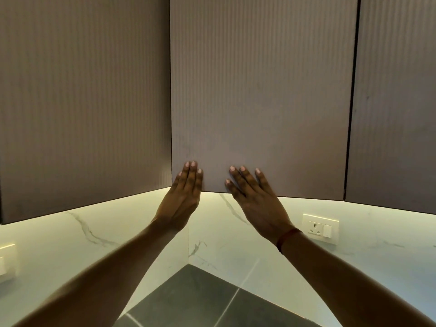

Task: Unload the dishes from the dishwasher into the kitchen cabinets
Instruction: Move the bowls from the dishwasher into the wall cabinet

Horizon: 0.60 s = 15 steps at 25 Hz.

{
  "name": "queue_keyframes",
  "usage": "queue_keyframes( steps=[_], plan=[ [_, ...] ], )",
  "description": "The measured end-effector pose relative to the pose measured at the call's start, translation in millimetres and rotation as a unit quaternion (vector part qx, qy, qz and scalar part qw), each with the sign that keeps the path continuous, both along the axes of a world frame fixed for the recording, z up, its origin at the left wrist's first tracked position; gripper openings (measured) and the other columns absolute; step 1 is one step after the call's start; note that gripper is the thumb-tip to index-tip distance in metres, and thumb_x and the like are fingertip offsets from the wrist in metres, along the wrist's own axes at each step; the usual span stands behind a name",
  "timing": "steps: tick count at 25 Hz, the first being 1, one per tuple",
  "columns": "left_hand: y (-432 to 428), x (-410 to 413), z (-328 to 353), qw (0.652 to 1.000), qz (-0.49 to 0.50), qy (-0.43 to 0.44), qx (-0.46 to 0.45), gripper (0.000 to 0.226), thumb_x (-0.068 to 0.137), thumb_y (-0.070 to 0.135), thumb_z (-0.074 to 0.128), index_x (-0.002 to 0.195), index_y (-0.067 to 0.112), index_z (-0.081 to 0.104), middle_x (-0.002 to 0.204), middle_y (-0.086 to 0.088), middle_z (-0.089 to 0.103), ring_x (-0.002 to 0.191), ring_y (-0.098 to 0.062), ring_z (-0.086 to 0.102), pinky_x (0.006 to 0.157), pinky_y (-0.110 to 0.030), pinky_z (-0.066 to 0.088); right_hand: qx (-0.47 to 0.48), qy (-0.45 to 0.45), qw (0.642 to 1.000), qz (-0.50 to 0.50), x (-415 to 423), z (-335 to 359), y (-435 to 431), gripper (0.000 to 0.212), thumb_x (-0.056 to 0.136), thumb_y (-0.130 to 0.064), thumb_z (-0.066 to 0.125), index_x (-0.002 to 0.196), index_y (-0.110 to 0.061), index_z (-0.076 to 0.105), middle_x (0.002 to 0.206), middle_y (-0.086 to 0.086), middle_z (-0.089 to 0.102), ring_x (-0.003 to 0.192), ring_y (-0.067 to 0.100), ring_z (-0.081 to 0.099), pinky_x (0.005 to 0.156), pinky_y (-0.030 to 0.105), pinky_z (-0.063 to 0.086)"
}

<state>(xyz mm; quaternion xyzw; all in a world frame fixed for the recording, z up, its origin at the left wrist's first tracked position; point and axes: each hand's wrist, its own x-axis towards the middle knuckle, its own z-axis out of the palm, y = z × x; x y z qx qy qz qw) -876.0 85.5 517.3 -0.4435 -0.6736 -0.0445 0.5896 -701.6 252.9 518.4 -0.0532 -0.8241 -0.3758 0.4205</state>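
A ribbed taupe upper cabinet door [262, 90] fills the middle of the head view, in a corner of the kitchen. It looks shut. My left hand [182, 197] lies flat against its lower left corner, fingers straight and close together. My right hand [254, 199] presses flat on the door's bottom edge a little to the right, fingers spread; a red thread circles that wrist. Neither hand holds anything. No dish and no dishwasher is in view.
A second cabinet door [82, 102] stands at the left, and a third [396, 102] at the right. Below them runs a lit white marble backsplash [212, 232] with a wall socket [320, 228] at the right and another [7, 260] at the far left. A dark grey counter [200, 296] lies beneath.
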Motion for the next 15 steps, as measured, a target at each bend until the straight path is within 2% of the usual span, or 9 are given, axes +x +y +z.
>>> queue_keyframes(
  steps=[2,5,8,10,12,15],
  plan=[
    [15,-10,-1,1.000,-0.013,-0.011,-0.003,0.085,0.074,-0.011,0.065,0.144,-0.010,0.016,0.149,-0.033,0.028,0.138,-0.046,0.028,0.110,-0.051,0.028,0.007,-0.004,1.000,0.001,-7,-2,9,0.068,0.092,0.000,-0.013,0.152,-0.007,0.018,0.160,0.018,0.007,0.147,0.038,0.004,0.118,0.056,0.009],
    [37,-24,2,0.999,-0.050,-0.006,0.008,0.082,0.071,-0.014,0.061,0.143,-0.009,0.021,0.147,-0.032,0.032,0.137,-0.044,0.032,0.109,-0.050,0.029,0.019,0.006,1.000,-0.002,-15,0,23,0.068,0.096,-0.002,-0.017,0.150,-0.005,0.025,0.158,0.019,0.016,0.146,0.037,0.013,0.118,0.054,0.015],
    [62,-35,3,0.996,-0.088,-0.020,0.019,0.082,0.072,-0.015,0.060,0.143,-0.008,0.020,0.148,-0.030,0.032,0.138,-0.042,0.032,0.110,-0.048,0.031,0.014,0.005,1.000,-0.016,-20,4,32,0.068,0.098,-0.005,-0.015,0.148,-0.003,0.031,0.157,0.019,0.021,0.145,0.036,0.017,0.115,0.051,0.014],
    [80,-42,0,0.993,-0.105,-0.040,0.024,0.081,0.073,-0.014,0.059,0.143,-0.008,0.019,0.149,-0.029,0.032,0.138,-0.041,0.032,0.111,-0.047,0.031,0.022,0.002,0.999,-0.031,-24,3,42,0.064,0.098,-0.003,-0.011,0.149,-0.002,0.027,0.157,0.020,0.019,0.146,0.037,0.014,0.115,0.050,0.011],
    [93,-50,-2,0.991,-0.125,-0.054,0.022,0.077,0.076,-0.013,0.054,0.144,-0.008,0.019,0.149,-0.029,0.031,0.139,-0.040,0.031,0.110,-0.047,0.032,0.025,-0.003,0.999,-0.041,-26,1,50,0.058,0.098,-0.003,-0.003,0.149,-0.001,0.025,0.157,0.020,0.017,0.146,0.037,0.013,0.116,0.050,0.009],
    [103,-57,-6,0.985,-0.149,-0.078,0.033,0.065,0.084,-0.010,0.040,0.145,-0.008,0.019,0.151,-0.028,0.027,0.140,-0.039,0.028,0.113,-0.045,0.027,0.019,0.002,0.999,-0.051,-30,2,53,0.060,0.100,-0.004,-0.005,0.148,-0.001,0.030,0.155,0.020,0.024,0.145,0.036,0.020,0.119,0.051,0.016]
  ],
)
